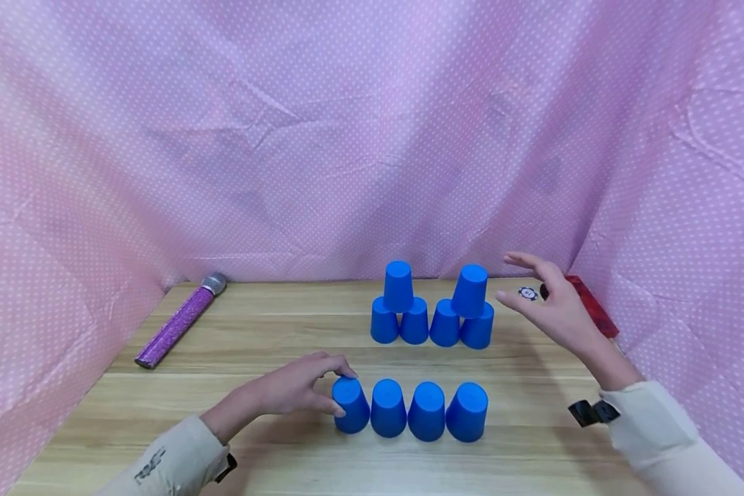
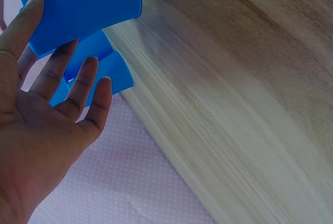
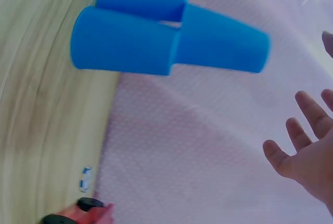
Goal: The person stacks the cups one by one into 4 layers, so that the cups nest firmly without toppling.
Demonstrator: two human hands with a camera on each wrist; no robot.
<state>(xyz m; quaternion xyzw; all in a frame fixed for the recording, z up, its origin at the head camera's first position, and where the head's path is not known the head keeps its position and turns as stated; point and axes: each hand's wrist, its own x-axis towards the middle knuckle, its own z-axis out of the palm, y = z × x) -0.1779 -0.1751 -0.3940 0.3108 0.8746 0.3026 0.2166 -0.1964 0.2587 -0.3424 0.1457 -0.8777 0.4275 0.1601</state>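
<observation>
Between thumb and fingers my left hand point(image 1: 291, 386) holds the leftmost blue cup point(image 1: 350, 406) of the front row, which stands upside down on the table. In the left wrist view the thumb lies along the side of that cup point(image 2: 88, 8), with fingertips at its other side. Three more upside-down cups point(image 1: 426, 412) continue the row to the right. Behind them stand two small pyramids, a left one point(image 1: 399, 286) and a right one point(image 1: 470, 291), each a cup on two others. Beside the right pyramid my right hand point(image 1: 558, 310) hovers with fingers spread, holding nothing.
A purple glittery microphone point(image 1: 180, 324) lies at the back left of the wooden table point(image 1: 254, 331). By the right hand are a poker chip point(image 1: 528, 293) and a red object point(image 1: 595, 306). Pink dotted cloth point(image 1: 285, 138) hangs around the table.
</observation>
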